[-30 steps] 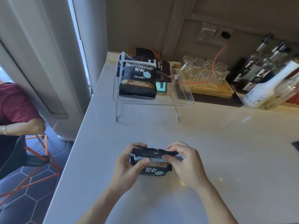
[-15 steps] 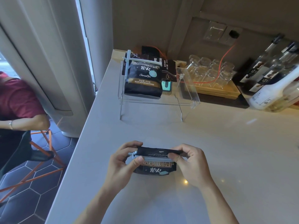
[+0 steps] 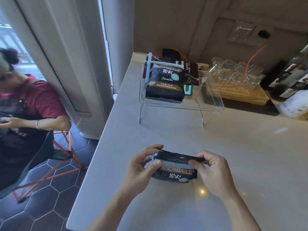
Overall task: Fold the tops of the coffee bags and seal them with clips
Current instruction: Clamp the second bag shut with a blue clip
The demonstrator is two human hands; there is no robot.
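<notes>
Coffee bag [image 3: 175, 174], black with gold lettering, stands on the pale counter [image 3: 233, 147] near its front edge, held between both hands; its top is folded over into a flat dark band, and a pale grey clip [image 3: 173, 164] lies lengthwise across the bag just below that fold. Left hand [image 3: 141, 170]: thumb pressed on the left end of the clip, fingers curled behind the folded top, closed on bag and clip together. Right hand [image 3: 213, 172]: thumb and forefinger pinched on the right end of the fold and clip, remaining fingers bent behind the bag. Whether the clip is fully snapped closed cannot be told. At the rear of the counter, a second coffee bag [image 3: 165, 84] stands upright on a clear acrylic stand [image 3: 210, 100], its folded top already crossed by a white clip [image 3: 164, 63]. Right of the stand, upturned glasses [image 3: 233, 72] sit on a wooden tray [image 3: 246, 97], with bottles [image 3: 293, 90] at the far right edge. A seated person in a red top [image 3: 41, 100] occupies the left, beyond the counter edge
</notes>
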